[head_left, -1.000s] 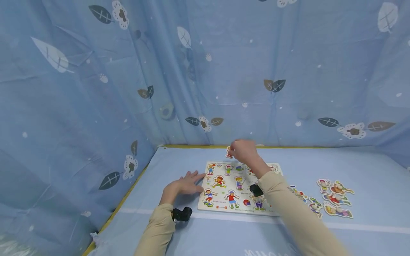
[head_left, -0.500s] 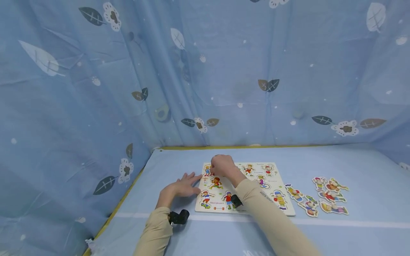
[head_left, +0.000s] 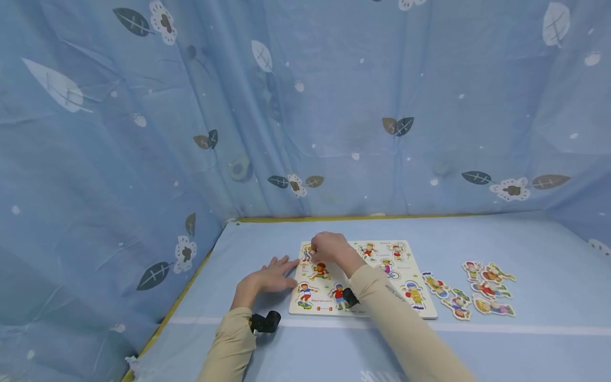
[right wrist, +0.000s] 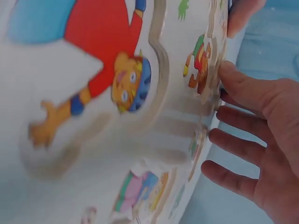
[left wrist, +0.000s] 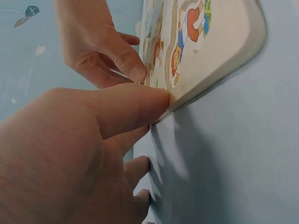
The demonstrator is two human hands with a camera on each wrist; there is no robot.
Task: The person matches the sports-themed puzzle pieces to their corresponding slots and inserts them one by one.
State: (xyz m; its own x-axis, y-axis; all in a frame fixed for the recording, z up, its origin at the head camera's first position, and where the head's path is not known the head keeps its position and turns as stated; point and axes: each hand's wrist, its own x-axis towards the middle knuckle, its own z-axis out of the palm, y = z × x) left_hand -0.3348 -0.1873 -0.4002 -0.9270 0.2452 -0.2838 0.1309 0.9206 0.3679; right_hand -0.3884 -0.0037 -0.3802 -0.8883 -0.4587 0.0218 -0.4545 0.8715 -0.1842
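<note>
A pale wooden puzzle board (head_left: 412,268) printed with cartoon sports figures lies flat on the table. My right hand (head_left: 331,249) is over its upper left part. Thumb and forefinger pinch a small figure puzzle piece low against the board, mostly hidden by the fingers; whether it sits in a recess I cannot tell. The other fingers of that hand (right wrist: 233,172) are spread above the board in the right wrist view. At the board's left edge rests my left hand (head_left: 269,277), fingers spread. Its thumb (left wrist: 140,105) touches the edge in the left wrist view.
Several loose figure pieces lie right of the board, among them a blonde figure piece (head_left: 494,306) and a figure piece (head_left: 435,285) close to the board's edge. A blue patterned curtain (head_left: 334,106) hangs behind the blue-covered table (head_left: 477,350).
From beyond the board's far edge, my right hand has brought the red figure piece left and down onto the board's upper left. The left hand has stayed at the edge.
</note>
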